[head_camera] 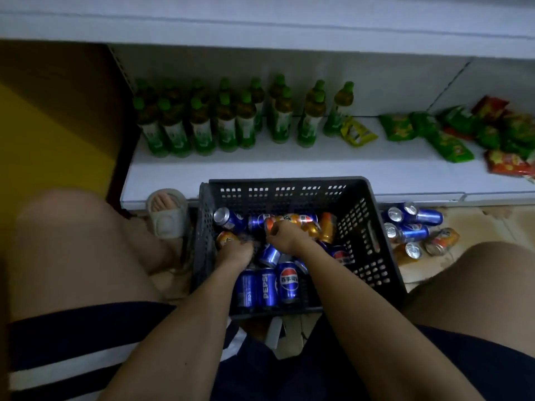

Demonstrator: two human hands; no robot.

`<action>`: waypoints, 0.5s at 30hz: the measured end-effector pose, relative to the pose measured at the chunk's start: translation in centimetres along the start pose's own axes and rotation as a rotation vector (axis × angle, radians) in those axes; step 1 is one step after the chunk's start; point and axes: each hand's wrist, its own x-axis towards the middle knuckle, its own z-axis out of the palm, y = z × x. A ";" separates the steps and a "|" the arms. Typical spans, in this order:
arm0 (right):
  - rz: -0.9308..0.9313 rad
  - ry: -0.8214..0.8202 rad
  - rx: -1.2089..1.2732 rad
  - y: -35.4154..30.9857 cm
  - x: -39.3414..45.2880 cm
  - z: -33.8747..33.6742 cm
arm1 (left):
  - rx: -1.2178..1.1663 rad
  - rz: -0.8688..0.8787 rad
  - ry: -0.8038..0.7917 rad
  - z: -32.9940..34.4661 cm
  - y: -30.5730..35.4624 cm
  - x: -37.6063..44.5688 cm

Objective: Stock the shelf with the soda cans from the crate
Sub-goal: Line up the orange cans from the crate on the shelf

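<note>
In front of the white shelf (289, 169), a dark perforated crate (362, 227) is seen on the floor, filled with blue and orange soda cans (267, 286) lying jumbled. At the crate's left side, the left hand (236, 253) is lowered among the cans, its grasp hidden. Toward the crate's middle, an orange can (289, 219) is gripped by the curled right hand (285, 235). Right of the crate, more cans (417, 230) are scattered on the floor.

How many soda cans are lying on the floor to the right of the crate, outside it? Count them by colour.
Blue cans: 3
Orange cans: 2
Total: 5
</note>
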 end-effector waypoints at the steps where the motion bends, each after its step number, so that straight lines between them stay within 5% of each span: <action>1: 0.013 -0.026 0.007 0.2 0.8 0.9 | -0.034 -0.053 -0.003 0.6 -1.1 0.6; 6: 0.022 -0.150 -0.002 0.2 5.3 5.8 | -0.176 -0.211 0.049 2.7 -4.6 4.6; 15: 0.040 -0.116 -0.058 0.4 13.8 12.3 | -0.172 -0.240 0.207 5.1 -6.4 10.9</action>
